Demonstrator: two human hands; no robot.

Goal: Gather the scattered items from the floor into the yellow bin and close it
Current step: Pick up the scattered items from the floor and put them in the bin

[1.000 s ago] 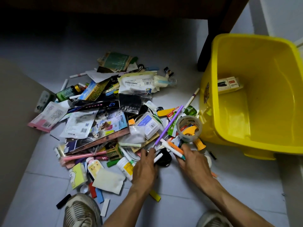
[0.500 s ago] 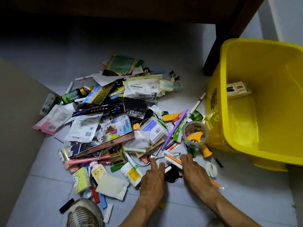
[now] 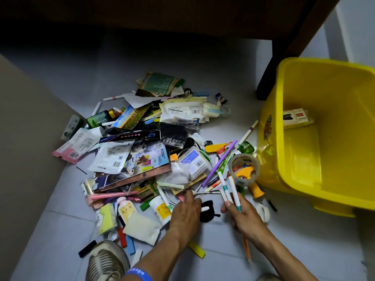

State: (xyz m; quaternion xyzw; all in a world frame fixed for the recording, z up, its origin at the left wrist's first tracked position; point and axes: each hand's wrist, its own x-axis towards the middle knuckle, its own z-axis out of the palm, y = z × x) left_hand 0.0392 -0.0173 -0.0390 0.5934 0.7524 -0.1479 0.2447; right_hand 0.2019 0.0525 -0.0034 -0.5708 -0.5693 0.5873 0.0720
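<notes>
A heap of scattered items [image 3: 146, 151] covers the floor: packets, pens, bottles, cards. The yellow bin [image 3: 292, 179] stands open at the right with a small box [image 3: 295, 117] inside. My right hand [image 3: 243, 216] is closed around several white pens with teal bands [image 3: 229, 189], and an orange pen sticks out below it. My left hand [image 3: 185, 209] lies palm down on the near edge of the heap beside a white pill bottle [image 3: 161, 207], fingertips over thin items; I cannot tell whether it grips one. A black object [image 3: 207, 211] lies between the hands.
A clear tape roll [image 3: 244, 169] and an orange tool lie close to the bin's near corner. A dark table leg [image 3: 269, 78] stands behind the bin. A beige panel [image 3: 24, 159] borders the left. My shoe [image 3: 105, 260] rests at the bottom beside small coloured sticks.
My right hand has lifted off the floor with the white pens gathered in its grip. My left hand has slid slightly left along the heap's edge. The camera moved closer.
</notes>
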